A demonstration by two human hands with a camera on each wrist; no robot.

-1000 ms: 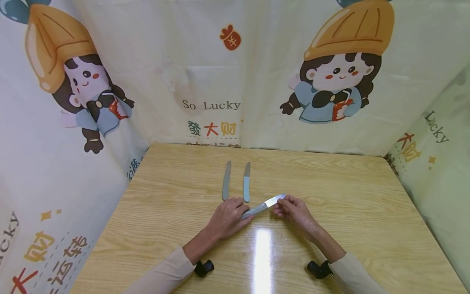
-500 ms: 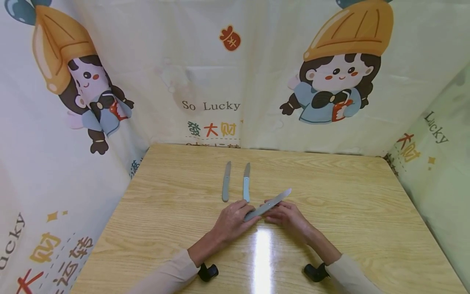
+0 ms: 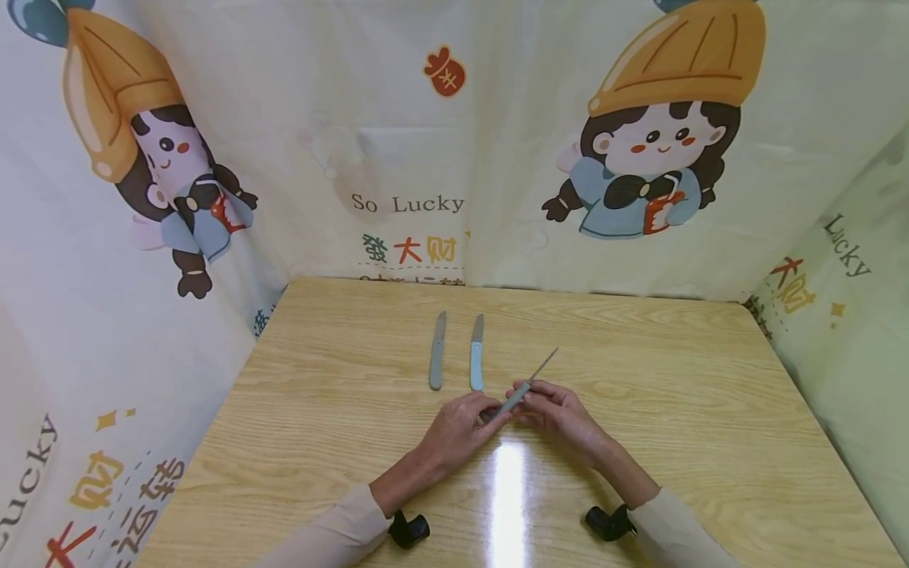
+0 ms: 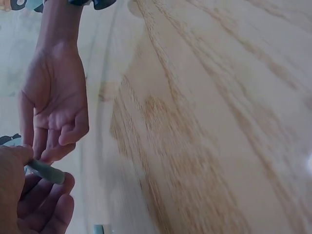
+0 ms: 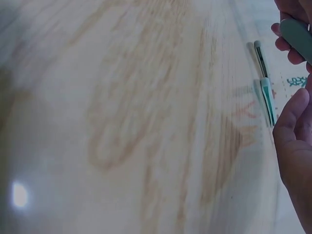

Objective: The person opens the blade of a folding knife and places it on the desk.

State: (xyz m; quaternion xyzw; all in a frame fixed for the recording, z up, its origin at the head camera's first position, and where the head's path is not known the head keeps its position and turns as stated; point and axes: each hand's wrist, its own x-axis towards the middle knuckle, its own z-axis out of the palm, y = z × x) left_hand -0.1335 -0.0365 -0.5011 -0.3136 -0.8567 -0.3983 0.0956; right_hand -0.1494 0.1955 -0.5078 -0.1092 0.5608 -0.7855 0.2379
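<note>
In the head view, my left hand (image 3: pixel 458 426) grips the grey handle of a small knife (image 3: pixel 514 398). Its thin blade points up and to the right, seen nearly edge-on. My right hand (image 3: pixel 568 414) pinches the knife near where blade meets handle, fingertips showing behind it. The left wrist view has the handle's end (image 4: pixel 48 172) between the left thumb and fingers. Beyond the hands lie two more knives, one with a grey handle (image 3: pixel 436 367) and one with a pale blue handle (image 3: pixel 476 367), side by side with blades pointing away.
The wood-grain table (image 3: pixel 675 371) reaches a printed cloth (image 3: pixel 511 173) hung behind it and at both sides. A bright light reflection (image 3: pixel 507 497) lies near its front. Black wrist cameras (image 3: pixel 409 530) hang below the sleeves.
The held knife has turned from showing its blade's flat side to nearly edge-on, and its tip points more upward. My right hand has moved from the blade tip down toward the handle.
</note>
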